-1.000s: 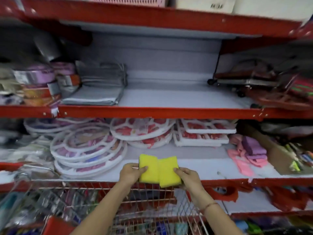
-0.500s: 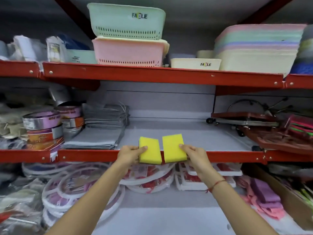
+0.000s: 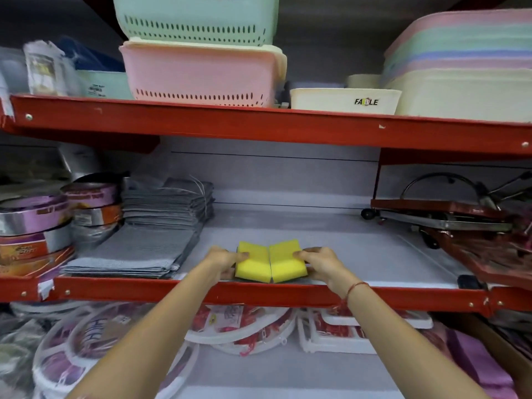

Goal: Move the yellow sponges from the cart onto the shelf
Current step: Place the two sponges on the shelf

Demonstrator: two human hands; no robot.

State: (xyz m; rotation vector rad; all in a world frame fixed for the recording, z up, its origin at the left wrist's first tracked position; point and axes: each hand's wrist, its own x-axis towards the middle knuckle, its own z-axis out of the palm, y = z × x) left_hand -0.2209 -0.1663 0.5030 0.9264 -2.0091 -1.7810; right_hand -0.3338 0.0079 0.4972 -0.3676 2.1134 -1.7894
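The middle shelf (image 3: 359,254), red-edged with a pale grey deck, serves as reference. Above it sit stacked pastel baskets (image 3: 198,50); on it, at its left end, lies a pile of folded grey cloths (image 3: 149,234), and at its right end red metal goods (image 3: 460,220). Half a second ago both yellow sponges were held in the air in front of the shelf's red lip, slightly apart; they are now down on the deck at the shelf's front edge, touching side by side. The left sponge (image 3: 252,262) remains gripped by the left hand (image 3: 223,262), fingers closed on its outer edge. The right sponge (image 3: 286,260) remains gripped by the right hand (image 3: 324,266), fingers curled over its outer edge. Both forearms reach over the lip. The cart is out of view.
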